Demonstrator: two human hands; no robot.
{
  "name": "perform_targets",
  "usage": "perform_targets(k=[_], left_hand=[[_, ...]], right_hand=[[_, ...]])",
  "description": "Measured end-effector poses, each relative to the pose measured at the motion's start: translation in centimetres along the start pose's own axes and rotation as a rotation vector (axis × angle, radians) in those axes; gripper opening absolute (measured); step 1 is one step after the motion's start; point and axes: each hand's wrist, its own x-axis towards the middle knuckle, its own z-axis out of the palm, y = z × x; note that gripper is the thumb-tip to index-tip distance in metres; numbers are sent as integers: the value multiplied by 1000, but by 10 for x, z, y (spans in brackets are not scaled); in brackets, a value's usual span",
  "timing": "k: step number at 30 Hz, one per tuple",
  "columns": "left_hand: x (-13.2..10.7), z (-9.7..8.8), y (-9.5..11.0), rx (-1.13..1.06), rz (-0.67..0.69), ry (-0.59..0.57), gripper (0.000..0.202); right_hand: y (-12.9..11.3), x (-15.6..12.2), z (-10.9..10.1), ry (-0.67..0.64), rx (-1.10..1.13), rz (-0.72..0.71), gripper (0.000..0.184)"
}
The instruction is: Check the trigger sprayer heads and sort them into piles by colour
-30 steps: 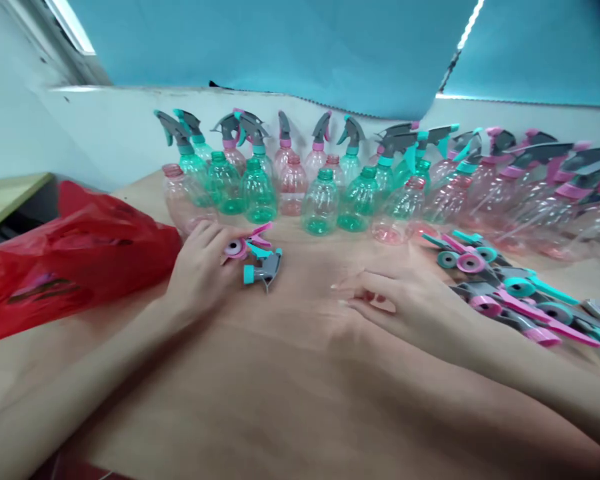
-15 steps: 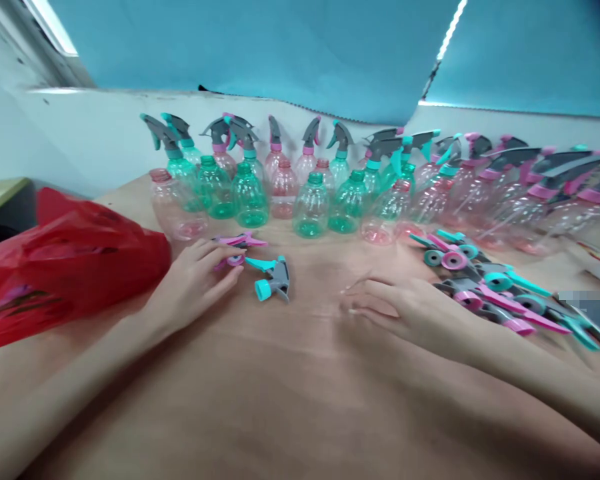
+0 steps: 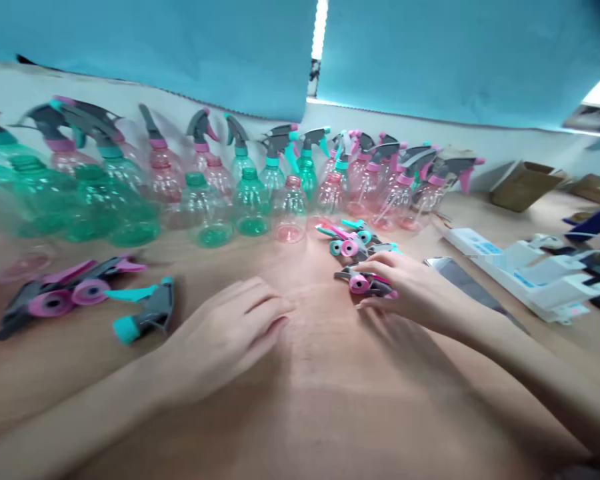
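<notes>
My left hand [image 3: 235, 327] rests low over the table, fingers loosely stretched and side by side, with nothing seen in it. Left of it lie a teal-and-grey spray head [image 3: 153, 310] and pink-and-grey spray heads [image 3: 55, 301]. My right hand [image 3: 410, 287] is at the nearer part of a pile of spray heads. Its thumb and fingers are on either side of a pink-collared spray head [image 3: 359, 285], partly hidden by the hand. More spray heads [image 3: 350, 248], teal and pink, lie just behind.
Open-necked green bottles [image 3: 251, 203] and pink bottles [image 3: 290, 210] stand in front of bottles with spray heads fitted [image 3: 400, 193]. On the right are a phone [image 3: 473, 290], a white power strip [image 3: 525, 273] and a cardboard box [image 3: 525, 185].
The view has swung right. My left hand has left the pink spray heads and come toward the middle. My right hand has moved from bare table onto the spray head pile.
</notes>
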Motion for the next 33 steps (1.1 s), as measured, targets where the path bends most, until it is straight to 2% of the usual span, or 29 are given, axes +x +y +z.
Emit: perform_targets(k=[4, 8, 11, 13, 16, 19, 22, 24, 28, 33], left_hand=[[28, 33, 7, -114, -12, -52, 17], [47, 62, 4, -187, -92, -62, 20], [56, 76, -1, -200, -128, 18, 34], [58, 78, -3, -162, -107, 72, 40], [55, 73, -4, -82, -37, 12, 36], [42, 65, -2, -62, -6, -39, 36], [22, 57, 2, -100, -7, 10, 28], [9, 50, 5, -129, -33, 70, 20], [-14, 32, 9, -169, -181, 175, 16], [-38, 11, 9, -166, -332, 200, 19]], right_hand=[[4, 3, 10, 8, -2, 16, 35], [-1, 10, 14, -15, 125, -22, 17], [-9, 13, 12, -46, 280, -89, 12], [-15, 13, 10, -60, 389, -131, 13], [-26, 12, 4, -82, 543, -145, 20], [-40, 12, -5, -119, 728, -141, 24], [-57, 16, -13, -175, 1083, -55, 21], [-69, 20, -19, -202, 1236, -11, 18], [-87, 35, -26, -145, 1141, -117, 16], [-103, 61, -26, 35, 761, -284, 7]])
